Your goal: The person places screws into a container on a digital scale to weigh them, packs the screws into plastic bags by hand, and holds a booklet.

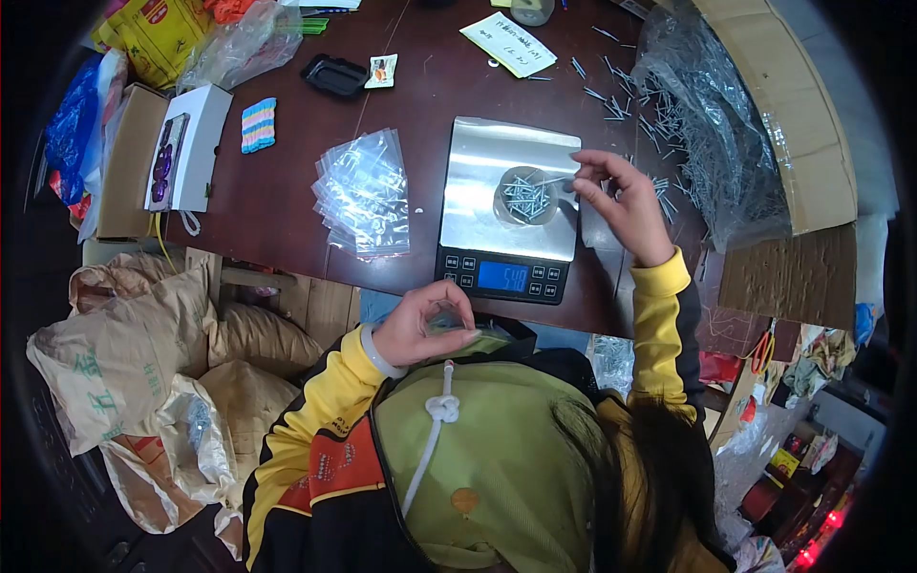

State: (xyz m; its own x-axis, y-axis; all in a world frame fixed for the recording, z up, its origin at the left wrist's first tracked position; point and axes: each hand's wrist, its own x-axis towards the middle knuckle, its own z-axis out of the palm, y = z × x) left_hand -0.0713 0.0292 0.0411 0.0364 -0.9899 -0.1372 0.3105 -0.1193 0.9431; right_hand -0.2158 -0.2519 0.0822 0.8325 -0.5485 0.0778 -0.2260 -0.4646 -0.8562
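Note:
On the dark red table stands a digital scale (468, 162) with a steel plate and a lit blue display. A round clear dish (526, 197) on the plate holds several nails or screws. My right hand (621, 203) is at the plate's right edge, thumb and fingers closed round one or more thin metal pieces beside the dish. In front of the scale, near my body, my left hand (427, 325) is curled around something clear, apparently a plastic bag. Left of the scale lies a stack of clear plastic bags (368, 196).
Loose nails (659, 124) and a plastic-lined cardboard box (778, 105) are on the right. Further back lie a paper note (508, 44) and a black tray (334, 75). At left are a white box (199, 143) and brown sacks (124, 353).

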